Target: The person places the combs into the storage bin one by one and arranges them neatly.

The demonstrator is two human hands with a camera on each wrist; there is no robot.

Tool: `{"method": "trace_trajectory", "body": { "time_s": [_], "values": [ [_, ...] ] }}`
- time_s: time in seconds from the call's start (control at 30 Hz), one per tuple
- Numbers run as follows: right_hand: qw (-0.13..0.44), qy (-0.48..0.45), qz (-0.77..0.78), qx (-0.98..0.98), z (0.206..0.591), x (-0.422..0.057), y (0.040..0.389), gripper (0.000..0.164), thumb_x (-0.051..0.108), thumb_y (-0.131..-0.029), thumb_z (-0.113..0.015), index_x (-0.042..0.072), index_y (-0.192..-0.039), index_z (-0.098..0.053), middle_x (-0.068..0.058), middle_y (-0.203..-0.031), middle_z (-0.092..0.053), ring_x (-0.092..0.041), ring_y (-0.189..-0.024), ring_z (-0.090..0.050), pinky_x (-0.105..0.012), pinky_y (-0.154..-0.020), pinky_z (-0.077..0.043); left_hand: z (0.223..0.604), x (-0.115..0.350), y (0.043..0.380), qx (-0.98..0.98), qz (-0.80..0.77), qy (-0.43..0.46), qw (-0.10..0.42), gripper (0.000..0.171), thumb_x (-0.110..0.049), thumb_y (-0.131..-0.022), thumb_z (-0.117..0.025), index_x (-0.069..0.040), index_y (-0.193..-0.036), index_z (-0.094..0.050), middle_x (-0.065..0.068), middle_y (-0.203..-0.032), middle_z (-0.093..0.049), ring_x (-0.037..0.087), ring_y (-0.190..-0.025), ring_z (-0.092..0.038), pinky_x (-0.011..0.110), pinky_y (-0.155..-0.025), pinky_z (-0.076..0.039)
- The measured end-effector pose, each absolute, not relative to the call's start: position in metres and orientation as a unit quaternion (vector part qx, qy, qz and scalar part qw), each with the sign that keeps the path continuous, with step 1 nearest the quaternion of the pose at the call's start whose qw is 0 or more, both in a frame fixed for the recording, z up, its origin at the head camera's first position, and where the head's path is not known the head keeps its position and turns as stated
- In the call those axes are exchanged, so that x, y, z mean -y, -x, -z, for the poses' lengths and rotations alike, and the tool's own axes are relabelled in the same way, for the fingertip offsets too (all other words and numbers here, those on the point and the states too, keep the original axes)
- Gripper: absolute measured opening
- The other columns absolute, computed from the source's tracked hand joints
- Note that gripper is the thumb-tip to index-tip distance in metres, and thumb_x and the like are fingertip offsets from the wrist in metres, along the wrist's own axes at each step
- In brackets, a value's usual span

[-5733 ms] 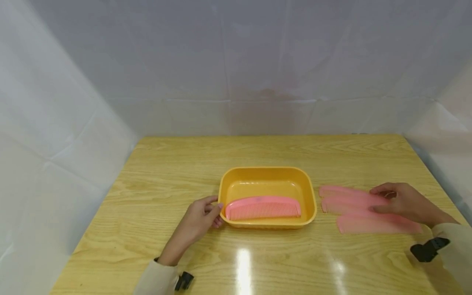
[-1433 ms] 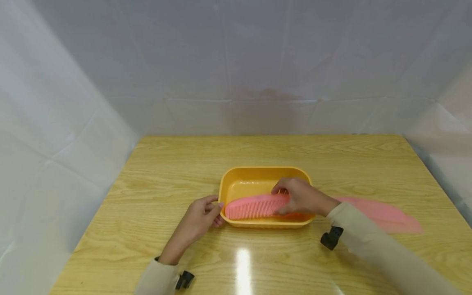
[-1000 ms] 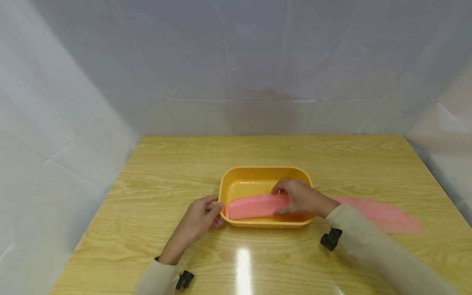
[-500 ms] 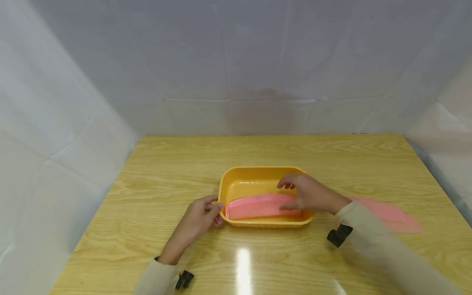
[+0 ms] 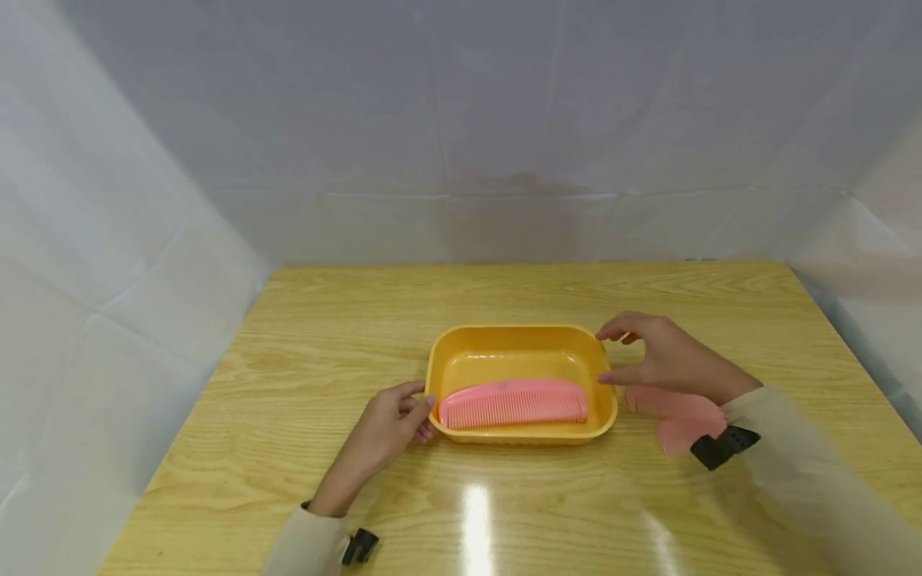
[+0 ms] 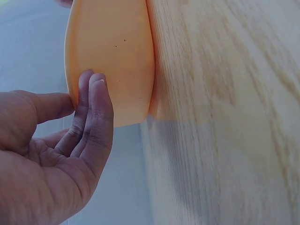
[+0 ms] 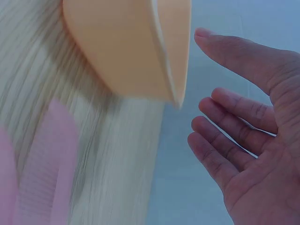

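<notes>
A yellow plastic basin (image 5: 522,438) sits mid-table, a pink comb (image 5: 515,404) lying along its near side with teeth toward the person. At the basin's left end my left hand (image 5: 392,428) holds the rim, thumb on the edge and fingers against the outer wall (image 6: 124,61). My right hand (image 5: 670,360) is raised over the basin's right end, thumb and fingers spread, holding nothing. In the right wrist view its palm (image 7: 253,136) faces the basin's end. Beneath the right wrist lie two pink combs, the upper comb (image 5: 659,402) and the lower comb (image 5: 680,436), both partly hidden by the arm.
The wooden table (image 5: 346,320) runs out on all sides of the basin. White sheeting (image 5: 446,144) hangs behind it and along both sides. Black wrist mounts (image 5: 723,448) stick out from both sleeves.
The right hand brought one comb from the right-hand group into the basin, let go and moved up and right, clear of it. The left hand stayed at the rim.
</notes>
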State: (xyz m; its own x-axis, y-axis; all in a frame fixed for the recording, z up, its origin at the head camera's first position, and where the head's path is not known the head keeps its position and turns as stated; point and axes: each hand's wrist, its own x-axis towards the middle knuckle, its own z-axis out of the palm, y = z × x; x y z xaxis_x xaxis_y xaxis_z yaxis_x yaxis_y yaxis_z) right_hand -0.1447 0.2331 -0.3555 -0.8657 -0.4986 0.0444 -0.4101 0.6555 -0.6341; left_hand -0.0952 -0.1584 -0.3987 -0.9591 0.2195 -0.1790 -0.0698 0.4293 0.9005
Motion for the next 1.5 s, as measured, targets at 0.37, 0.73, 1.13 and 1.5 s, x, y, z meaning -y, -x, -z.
{"method": "trace_trajectory", "body": {
  "time_s": [0.37, 0.73, 1.13, 1.5],
  "values": [
    [0.057, 0.209, 0.315, -0.924, 0.358, -0.290, 0.132, 0.055, 0.030, -0.085, -0.085, 0.003, -0.128, -0.063, -0.015, -0.125, -0.064, -0.036, -0.112, -0.059, -0.059, -0.094, -0.050, 0.398, 0.159, 0.095, -0.836, -0.530, -0.046, 0.136, 0.041, -0.010, -0.106, -0.055, 0.010, -0.141, -0.050, 0.007, -0.083, -0.070, 0.021, -0.072, -0.069, 0.037, -0.065, -0.063],
    [0.059, 0.174, 0.295, -0.938, 0.375, -0.338, 0.121, 0.059, 0.028, -0.083, -0.087, -0.003, -0.127, -0.063, -0.021, -0.124, -0.064, -0.043, -0.111, -0.060, -0.056, -0.092, -0.052, 0.396, 0.159, 0.095, -0.835, -0.530, -0.055, 0.137, 0.042, -0.011, -0.106, -0.055, 0.010, -0.142, -0.049, 0.007, -0.083, -0.071, 0.021, -0.072, -0.069, 0.038, -0.065, -0.062],
    [0.096, 0.149, 0.291, -0.940, 0.390, -0.369, 0.108, 0.058, 0.025, -0.083, -0.086, -0.004, -0.128, -0.063, -0.021, -0.125, -0.065, -0.039, -0.108, -0.062, -0.029, -0.086, -0.055, 0.396, 0.157, 0.094, -0.835, -0.532, -0.054, 0.132, 0.043, -0.011, -0.105, -0.056, 0.010, -0.142, -0.050, 0.007, -0.082, -0.070, 0.021, -0.072, -0.069, 0.037, -0.064, -0.062],
    [0.117, 0.142, 0.298, -0.937, 0.406, -0.379, 0.101, 0.057, 0.020, -0.082, -0.087, -0.007, -0.126, -0.063, -0.019, -0.122, -0.065, -0.009, -0.103, -0.062, -0.025, -0.082, -0.056, 0.397, 0.157, 0.094, -0.835, -0.532, -0.043, 0.136, 0.044, -0.011, -0.105, -0.056, 0.010, -0.144, -0.047, 0.007, -0.083, -0.070, 0.021, -0.072, -0.069, 0.037, -0.065, -0.063]
  ]
}}
